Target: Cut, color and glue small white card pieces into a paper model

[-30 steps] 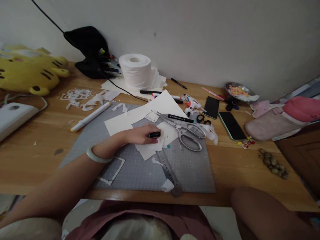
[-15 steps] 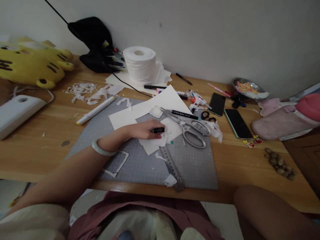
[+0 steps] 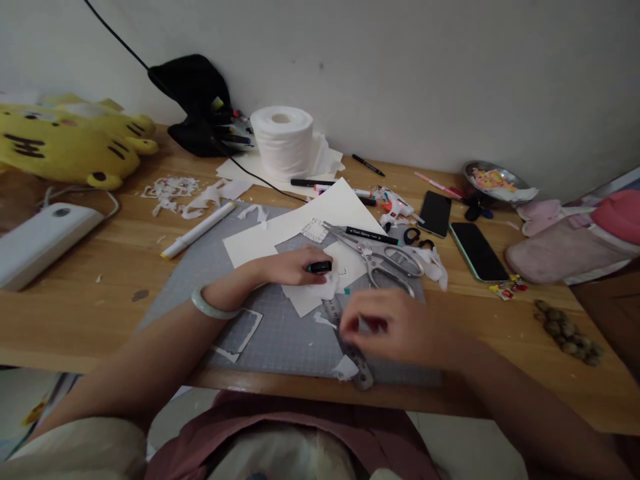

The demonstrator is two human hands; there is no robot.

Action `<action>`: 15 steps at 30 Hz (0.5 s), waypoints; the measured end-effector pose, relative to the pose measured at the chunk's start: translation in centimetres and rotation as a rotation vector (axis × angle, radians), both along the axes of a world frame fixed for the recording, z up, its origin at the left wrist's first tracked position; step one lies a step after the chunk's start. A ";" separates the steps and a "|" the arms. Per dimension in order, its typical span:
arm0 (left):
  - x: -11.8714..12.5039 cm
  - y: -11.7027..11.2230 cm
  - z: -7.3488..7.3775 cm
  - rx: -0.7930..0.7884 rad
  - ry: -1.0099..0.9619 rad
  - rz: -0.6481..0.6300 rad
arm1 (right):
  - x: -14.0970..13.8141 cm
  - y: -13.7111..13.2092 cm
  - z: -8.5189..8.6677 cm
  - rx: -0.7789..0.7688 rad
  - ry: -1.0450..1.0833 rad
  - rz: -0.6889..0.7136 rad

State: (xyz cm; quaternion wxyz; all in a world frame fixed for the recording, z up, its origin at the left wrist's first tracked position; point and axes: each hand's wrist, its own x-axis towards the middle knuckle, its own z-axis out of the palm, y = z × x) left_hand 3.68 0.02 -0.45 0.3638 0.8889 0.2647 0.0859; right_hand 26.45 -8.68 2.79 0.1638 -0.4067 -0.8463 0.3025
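Observation:
My left hand (image 3: 294, 267) is closed around a black marker (image 3: 320, 267), only one end of which shows. It rests over white paper (image 3: 303, 301) and a crumpled bit of tissue (image 3: 330, 287). My right hand (image 3: 383, 327) hovers above the metal ruler (image 3: 364, 380), blurred, its fingers curled in toward the thumb; whether anything is between them I cannot make out. Silver scissors (image 3: 373, 253) lie just beyond it, and a second black marker (image 3: 370, 235) lies beside their blades. A small paper piece with a dashed outline (image 3: 315, 231) is near the scissor tips.
A grey cutting mat (image 3: 295, 343) covers the table's front middle. Around it are a white marker (image 3: 199, 231), paper scraps (image 3: 170, 190), a tissue roll (image 3: 283, 143), a glue gun (image 3: 397, 208), two phones (image 3: 477, 251), a metal bowl (image 3: 470, 175), a pink bottle (image 3: 555, 243) and a yellow plush (image 3: 65, 143).
My right hand has come in from the lower right and now hangs over the ruler, covering part of the scissor handles. My left hand keeps its hold on the black marker.

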 end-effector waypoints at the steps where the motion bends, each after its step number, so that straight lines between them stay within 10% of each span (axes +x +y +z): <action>1: 0.0 0.0 0.0 -0.002 -0.006 -0.002 | -0.2 0.6 -0.4 0.016 -0.019 -0.027; 15: 0.1 -0.1 -0.1 -0.006 0.000 0.013 | -0.7 3.0 -2.9 0.163 -0.262 -0.087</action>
